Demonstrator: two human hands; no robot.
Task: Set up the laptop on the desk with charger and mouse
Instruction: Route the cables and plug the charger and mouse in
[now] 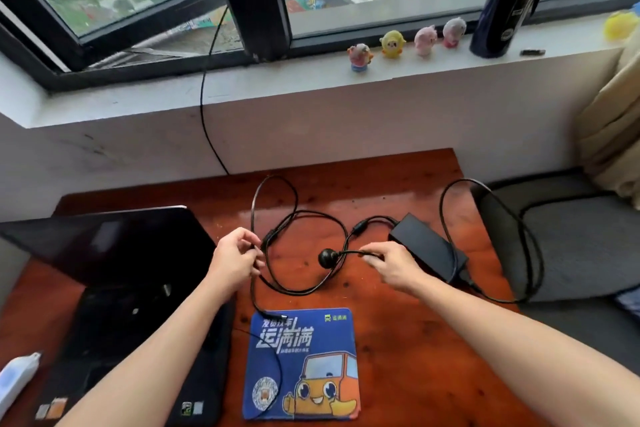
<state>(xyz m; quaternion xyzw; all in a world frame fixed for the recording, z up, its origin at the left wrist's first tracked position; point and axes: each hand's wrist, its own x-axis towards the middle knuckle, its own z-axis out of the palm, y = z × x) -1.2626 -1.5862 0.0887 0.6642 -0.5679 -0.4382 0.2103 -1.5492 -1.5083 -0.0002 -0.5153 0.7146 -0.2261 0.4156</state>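
Observation:
An open black laptop [114, 274] sits on the left of the reddish wooden desk [398, 340]. The black charger brick [427, 248] lies at the desk's right, its cables looped across the middle. My left hand [237, 262] pinches the thin charger cable [254, 211] beside the laptop's right edge. My right hand [389, 265] holds the cable just behind the round black wall plug [327, 258], which hangs slightly above the desk. The cable's laptop connector [275, 316] rests on the top edge of a blue mouse pad [301, 364]. No mouse is in view.
A dark chair seat [571, 239] stands right of the desk, with cable draped over it. The windowsill holds several small toy figures [393, 43] and a dark bottle [509, 0]. A thin black wire [204, 97] runs down from the window. A white object [19, 378] lies at the desk's left.

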